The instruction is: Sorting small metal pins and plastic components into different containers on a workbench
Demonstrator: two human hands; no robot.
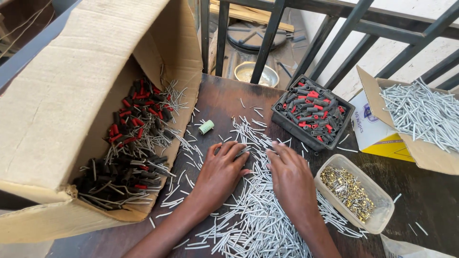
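Left hand [221, 171] and right hand [290, 177]: both laid palm-down, fingers loosely spread, on a scattered heap of thin grey wire pieces [253, 215] across the dark bench [220, 98]; fingertips of the left curled on a few pieces, firm grasp impossible to tell; right resting flat, nothing clenched. Large cardboard box [62, 95] at left, on its side, stocked with black and red sleeves and more wire pieces. Black tray [311, 113] of the same sleeves beyond the right hand. Clear plastic tub [355, 193] of small brass parts just right of it. Small green cylinder [206, 127] lying apart, near the box.
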